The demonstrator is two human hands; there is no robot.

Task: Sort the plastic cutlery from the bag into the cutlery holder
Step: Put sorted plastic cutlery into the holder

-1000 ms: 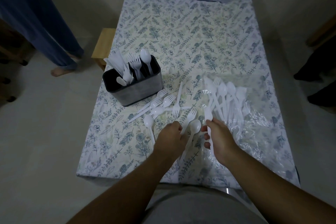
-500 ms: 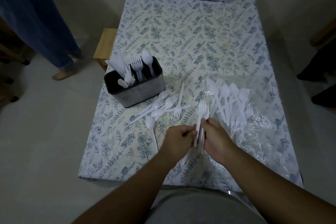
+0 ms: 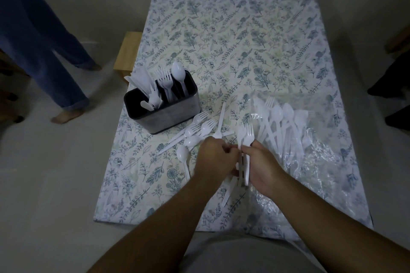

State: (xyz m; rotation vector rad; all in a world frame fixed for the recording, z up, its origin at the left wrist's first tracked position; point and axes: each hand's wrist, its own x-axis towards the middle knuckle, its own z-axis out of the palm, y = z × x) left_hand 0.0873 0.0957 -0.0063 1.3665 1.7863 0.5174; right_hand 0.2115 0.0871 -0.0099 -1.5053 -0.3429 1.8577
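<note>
Hands meet over my table edge: right hand pinches two forks upright, left hand curls onto their handles. Bag of cutlery just right; holder far-left, loose cutlery between.

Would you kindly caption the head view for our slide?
Both hands gather white forks beside the cutlery holder.

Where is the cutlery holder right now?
In the head view, the cutlery holder stands near the table's left edge, left of the loose forks and spoons, beyond the left hand.
</note>
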